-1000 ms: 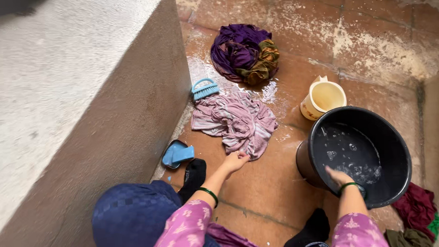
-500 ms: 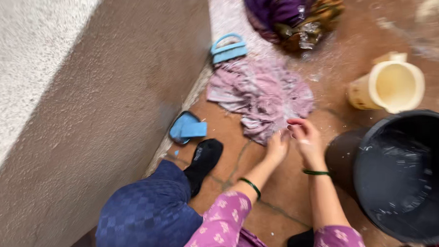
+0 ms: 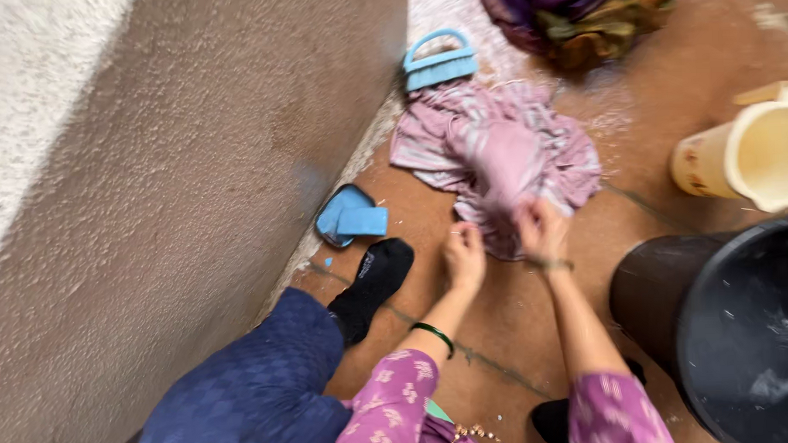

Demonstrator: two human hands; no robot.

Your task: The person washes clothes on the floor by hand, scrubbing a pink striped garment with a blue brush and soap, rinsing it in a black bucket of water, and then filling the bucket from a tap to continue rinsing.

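Both hands (image 3: 504, 244) gripping pink cloth (image 3: 496, 152); blue brush (image 3: 439, 64) beyond.

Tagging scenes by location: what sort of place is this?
Likely an outdoor hand-laundry spot: wet reddish tiled floor beside a rough concrete wall, with a blue scrub brush, black tub and both hands on a soaked pink cloth.

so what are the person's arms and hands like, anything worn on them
Both hands are bare, no gloves. The left hand has a dark green bangle at the wrist; the right hand has a thin band that is too blurred to tell apart. Both arms end in short pink-purple sleeves with a pale flower print.
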